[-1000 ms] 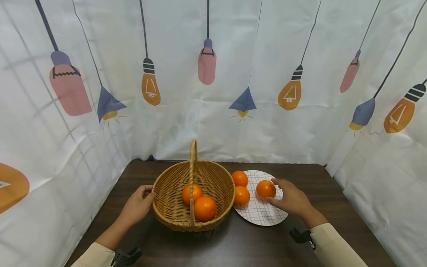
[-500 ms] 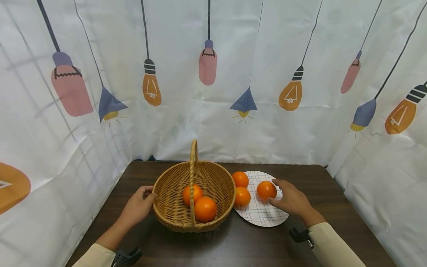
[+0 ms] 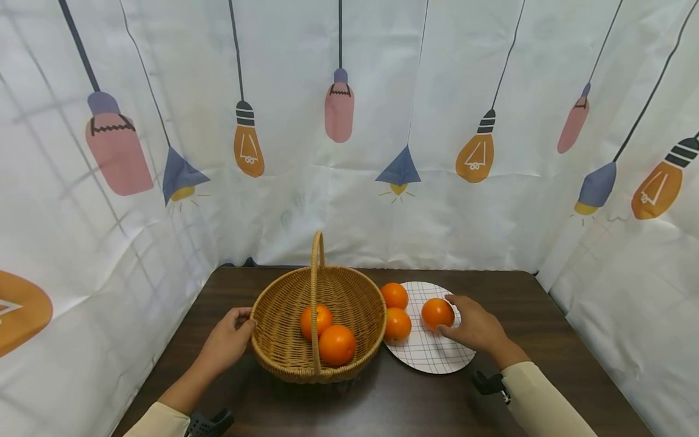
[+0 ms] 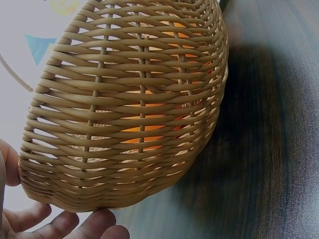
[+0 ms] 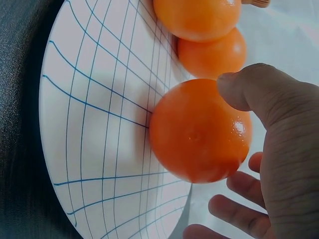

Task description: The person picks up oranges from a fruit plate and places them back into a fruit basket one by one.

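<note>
A wicker basket (image 3: 273, 340) with a tall handle stands left of centre, two oranges (image 3: 337, 345) inside it. My left hand (image 3: 225, 340) grips its left rim; in the left wrist view the thumb and fingertips (image 4: 99, 221) lie about the weave. Right of the basket is a round white plate (image 3: 431, 358) with blue grid lines, bearing three oranges. My right hand (image 3: 476, 325) holds the rightmost orange (image 5: 199, 132) between thumb and fingers, the thumb (image 5: 239, 92) on its upper side. That orange appears to rest on the plate; the far fingers' contact is partly hidden.
The other two plate oranges (image 3: 397, 325) sit close against the basket's right side. A dark wooden table (image 3: 415, 406) carries everything. White curtains (image 3: 349, 200) printed with lamps hang behind it and on both sides.
Both hands, the basket and the oranges keep their places relative to each other. Only the head view has shifted very slightly.
</note>
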Tool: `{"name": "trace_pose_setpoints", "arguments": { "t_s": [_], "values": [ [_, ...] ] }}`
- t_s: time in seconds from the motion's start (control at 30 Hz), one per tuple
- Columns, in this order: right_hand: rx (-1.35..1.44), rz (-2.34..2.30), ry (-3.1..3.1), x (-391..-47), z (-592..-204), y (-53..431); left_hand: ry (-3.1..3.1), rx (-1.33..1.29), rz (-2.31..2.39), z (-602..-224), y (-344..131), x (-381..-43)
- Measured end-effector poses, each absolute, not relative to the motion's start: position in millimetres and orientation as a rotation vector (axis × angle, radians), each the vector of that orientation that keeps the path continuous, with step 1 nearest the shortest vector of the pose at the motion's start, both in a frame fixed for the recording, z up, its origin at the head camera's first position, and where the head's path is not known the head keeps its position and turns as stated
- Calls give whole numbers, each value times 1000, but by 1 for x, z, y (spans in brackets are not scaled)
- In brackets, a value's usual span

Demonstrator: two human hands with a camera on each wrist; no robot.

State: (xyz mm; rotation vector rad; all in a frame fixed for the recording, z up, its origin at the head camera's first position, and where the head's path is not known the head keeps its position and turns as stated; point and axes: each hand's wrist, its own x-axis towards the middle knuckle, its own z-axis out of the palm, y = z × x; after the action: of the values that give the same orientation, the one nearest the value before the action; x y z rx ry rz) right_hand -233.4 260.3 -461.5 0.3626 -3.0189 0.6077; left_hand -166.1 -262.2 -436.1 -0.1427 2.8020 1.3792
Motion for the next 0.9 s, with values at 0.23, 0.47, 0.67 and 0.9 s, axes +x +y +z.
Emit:
{"name": "trace_pose_setpoints", "arguments": {
  "t_s": [0.23,0.47,0.67,0.9],
  "values": [
    [362,597,-3024,-237,-466,260,2785,-148,1400,-437,-262,-166],
    [346,596,-3038,-242,-473,261,2772,-162,1413,-438,-261,-167],
    [345,618,-3042,-245,-475,260,2766,-161,1429,-437,-261,-166],
    [341,608,-3041,-246,-477,260,2778,-149,1425,-436,-261,-166]
  ]
}}
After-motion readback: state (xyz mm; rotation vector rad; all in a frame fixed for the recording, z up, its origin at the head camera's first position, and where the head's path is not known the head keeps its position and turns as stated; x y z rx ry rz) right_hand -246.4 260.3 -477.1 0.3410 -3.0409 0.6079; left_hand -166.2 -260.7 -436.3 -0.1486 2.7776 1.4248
